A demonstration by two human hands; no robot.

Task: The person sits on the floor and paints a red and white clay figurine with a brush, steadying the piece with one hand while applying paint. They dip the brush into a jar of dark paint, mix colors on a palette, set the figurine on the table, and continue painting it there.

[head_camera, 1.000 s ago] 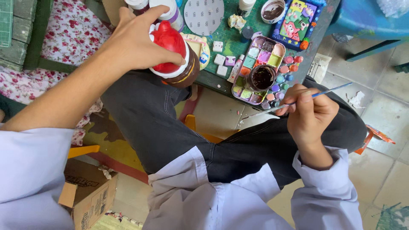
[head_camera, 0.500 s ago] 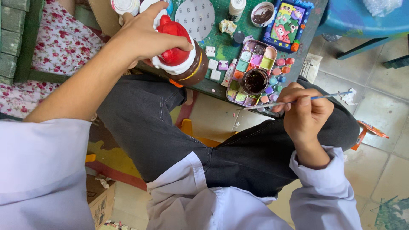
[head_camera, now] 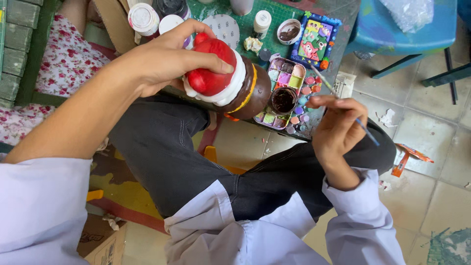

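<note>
My left hand (head_camera: 169,59) grips a painted figurine (head_camera: 230,83) with a red top, white band and brown body, held over the edge of a low table (head_camera: 287,12). My right hand (head_camera: 338,125) pinches a thin blue-handled paintbrush (head_camera: 343,103); its tip points toward a palette tray (head_camera: 289,91) of pastel paint squares with a round cup of brown paint (head_camera: 283,99) in it. My crossed legs in dark trousers sit below both hands.
On the green table top lie white-lidded paint jars (head_camera: 143,18), a small bottle (head_camera: 261,22), a brown paint pot (head_camera: 288,31) and a colourful painted plaque (head_camera: 314,41). A blue plastic chair (head_camera: 402,34) stands at the right. Floral fabric (head_camera: 54,64) is at the left, tiled floor below.
My left hand has brought the figurine lower and nearer to me. My right hand has turned the brush from lying level to pointing its tip up at the palette.
</note>
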